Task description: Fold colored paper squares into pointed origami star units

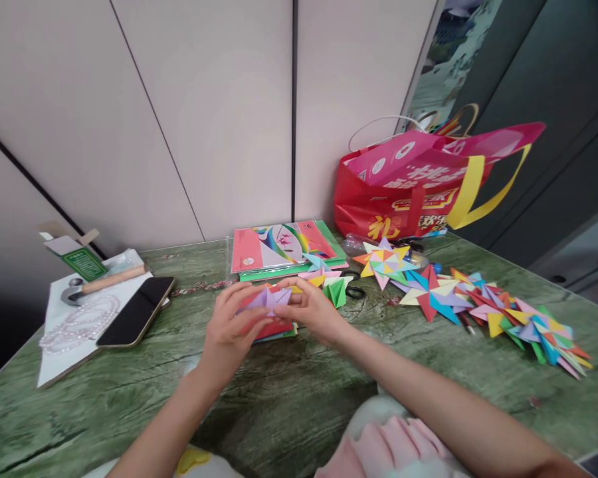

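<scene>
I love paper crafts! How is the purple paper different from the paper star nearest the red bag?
The purple paper looks plain; the paper star mixes many colours. The left hand and right hand hold the purple paper; the paper star lies untouched. Both are folded.

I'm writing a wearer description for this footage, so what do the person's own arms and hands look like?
The left hand and right hand show no gloves, rings or other markings that I can make out. The left forearm and right forearm are slender and uncovered, with no sleeve, watch or bracelet visible.
</scene>
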A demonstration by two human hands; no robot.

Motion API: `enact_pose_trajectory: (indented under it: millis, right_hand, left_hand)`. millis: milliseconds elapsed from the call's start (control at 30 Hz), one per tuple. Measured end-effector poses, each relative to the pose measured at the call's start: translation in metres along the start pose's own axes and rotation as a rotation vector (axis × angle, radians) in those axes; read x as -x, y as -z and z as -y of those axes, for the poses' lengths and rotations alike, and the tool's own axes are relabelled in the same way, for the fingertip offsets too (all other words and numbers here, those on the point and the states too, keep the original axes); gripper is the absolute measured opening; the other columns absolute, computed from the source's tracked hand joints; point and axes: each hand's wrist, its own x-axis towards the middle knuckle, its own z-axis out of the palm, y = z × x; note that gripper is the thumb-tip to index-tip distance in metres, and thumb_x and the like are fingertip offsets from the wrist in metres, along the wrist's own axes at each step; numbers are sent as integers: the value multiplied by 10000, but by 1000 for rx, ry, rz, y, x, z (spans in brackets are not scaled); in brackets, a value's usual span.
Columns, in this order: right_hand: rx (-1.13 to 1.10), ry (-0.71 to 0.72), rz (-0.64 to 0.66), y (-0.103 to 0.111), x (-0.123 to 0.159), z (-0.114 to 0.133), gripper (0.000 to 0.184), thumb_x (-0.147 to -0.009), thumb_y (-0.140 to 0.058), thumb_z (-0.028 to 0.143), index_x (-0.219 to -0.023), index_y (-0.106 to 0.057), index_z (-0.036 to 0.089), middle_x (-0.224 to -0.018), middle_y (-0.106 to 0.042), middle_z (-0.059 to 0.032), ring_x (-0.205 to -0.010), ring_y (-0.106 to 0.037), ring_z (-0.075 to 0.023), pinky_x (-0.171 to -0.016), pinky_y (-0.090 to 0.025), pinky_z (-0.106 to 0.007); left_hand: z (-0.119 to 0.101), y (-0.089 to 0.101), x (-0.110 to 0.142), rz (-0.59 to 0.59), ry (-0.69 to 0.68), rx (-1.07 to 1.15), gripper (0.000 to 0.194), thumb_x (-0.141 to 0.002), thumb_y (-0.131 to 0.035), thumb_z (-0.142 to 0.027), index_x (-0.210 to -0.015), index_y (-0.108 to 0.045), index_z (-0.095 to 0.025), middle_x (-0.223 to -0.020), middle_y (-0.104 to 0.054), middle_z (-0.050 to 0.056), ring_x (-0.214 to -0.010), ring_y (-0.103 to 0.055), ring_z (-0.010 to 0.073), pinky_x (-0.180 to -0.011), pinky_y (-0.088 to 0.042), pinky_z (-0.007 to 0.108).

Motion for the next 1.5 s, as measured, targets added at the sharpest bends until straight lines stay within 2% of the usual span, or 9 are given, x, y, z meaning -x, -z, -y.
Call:
enact_pose_trajectory:
  millis: [133, 233, 300, 400, 700, 867, 1100, 1233, 1500]
  right_hand:
    - [64, 57, -29, 2, -2, 2, 298, -582, -720, 321, -768, -564, 149, -602, -604, 27, -552, -581, -98, -593, -483, -257]
    - [124, 91, -21, 3, -2, 1, 264, -592, -712, 321, -746, -598, 139, -622, -596, 21, -568, -558, -89, -601, -462, -248]
    - [173, 123, -21, 4, -2, 0, 264, -584, -720, 322, -741, -609, 140, -643, -588, 20, -575, -540, -87, -588, -444, -241]
    - [207, 146, -7, 5, -2, -2, 289, -557, -741, 309, -755, -612, 143, -640, -566, 27, -573, -517, -85, -564, -420, -231]
    - [251, 195, -32, 3, -2, -2, 296, -550, -742, 330, -738, -610, 142, -642, -568, 13, -563, -501, -85, -528, -417, -221]
    - [279, 206, -42, 2, -1, -2, 285, -559, -734, 350, -713, -607, 147, -629, -564, 11, -540, -481, -78, -492, -406, -206]
    - [255, 214, -15, 1, 0, -3, 265, -561, -736, 332, -713, -619, 149, -650, -583, 6, -549, -502, -83, -509, -421, -209]
    - [244, 208, 4, -1, 1, -3, 265, -572, -734, 311, -762, -636, 154, -679, -610, -2, -565, -526, -90, -537, -437, -218]
    - [256, 188, 30, -1, 2, -5, 259, -573, -729, 321, -761, -638, 168, -735, -649, -17, -644, -590, -132, -619, -483, -263]
  left_hand:
    - [-1, -3, -1, -23, 441, 314, 545, -661, -684, -283, -1172, -506, -217, -1133, -606, 110, -1042, -548, 248, -905, -406, 435]
    - [-1, -6, -2, 33, 756, 655, 535, -655, -679, -323, -1132, -509, -151, -916, -697, 107, -847, -647, 248, -795, -490, 417]
    - [-1, -7, -2, 25, 876, 801, 512, -622, -706, -324, -1063, -537, -125, -780, -716, 81, -719, -671, 235, -739, -520, 406]
    - [-3, -6, -3, -1, 962, 897, 524, -575, -744, -301, -1022, -546, -111, -693, -715, 54, -636, -675, 225, -709, -538, 403]
    - [-2, -6, -1, 95, 879, 850, 525, -597, -730, -279, -1064, -545, -125, -760, -716, 58, -730, -674, 231, -773, -517, 401]
    - [-2, -6, -2, 90, 844, 812, 491, -609, -714, -287, -1042, -539, -134, -749, -711, 54, -719, -670, 220, -746, -521, 389]
    - [0, -6, -2, 18, 762, 720, 245, -579, -728, -268, -733, -576, -152, -731, -649, 1, -650, -645, 156, -623, -531, 271]
    - [-2, -5, -2, -9, 773, 648, 236, -591, -716, -295, -757, -621, -158, -765, -670, 20, -597, -638, 151, -616, -531, 278]
    - [-4, -5, -5, 32, 807, 574, 225, -543, -732, -328, -658, -654, -151, -652, -674, 23, -582, -624, 168, -577, -509, 269]
